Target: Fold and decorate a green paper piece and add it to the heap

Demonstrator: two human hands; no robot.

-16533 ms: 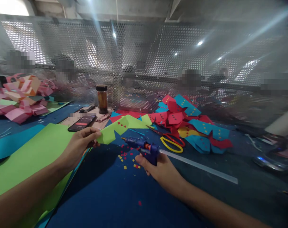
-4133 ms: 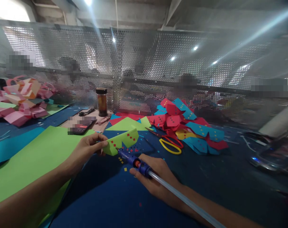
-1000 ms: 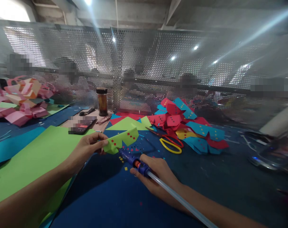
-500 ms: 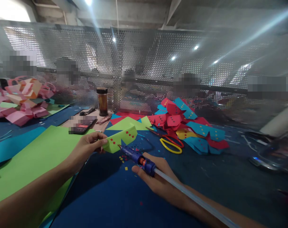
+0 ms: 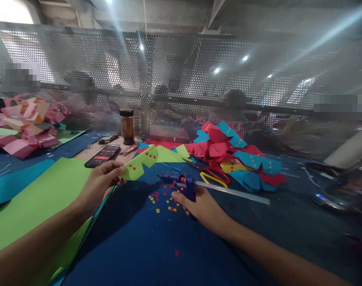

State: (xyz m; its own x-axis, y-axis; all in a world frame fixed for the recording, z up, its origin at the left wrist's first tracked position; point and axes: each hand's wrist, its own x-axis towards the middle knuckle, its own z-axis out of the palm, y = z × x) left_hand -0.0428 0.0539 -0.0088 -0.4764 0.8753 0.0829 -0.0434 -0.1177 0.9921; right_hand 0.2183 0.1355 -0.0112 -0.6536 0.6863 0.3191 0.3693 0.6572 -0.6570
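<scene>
My left hand [image 5: 107,174] pinches the left end of a green paper cutout [image 5: 136,170], which has a notch and several small red squares on it. In my right hand [image 5: 198,204] is a blue glue gun [image 5: 185,186], my fingers wrapped round its handle. A long clear glue stick [image 5: 234,191] sticks out of its back. The nozzle points left and stands apart from the paper. Below the nozzle, small red and yellow paper squares [image 5: 157,211] lie scattered on the blue tabletop [image 5: 145,246].
Scissors with red and yellow handles [image 5: 213,179] lie before a pile of red and blue cutouts [image 5: 219,149]. Green sheets [image 5: 43,198] cover the left side. Behind are a phone [image 5: 102,156], a dark-capped jar [image 5: 127,127], pink paper shapes [image 5: 26,131] and a perforated metal screen [image 5: 181,79].
The glue gun's nozzle has drawn away from the green cutout, and the gun has turned more level. My left hand has moved slightly left and up with the cutout.
</scene>
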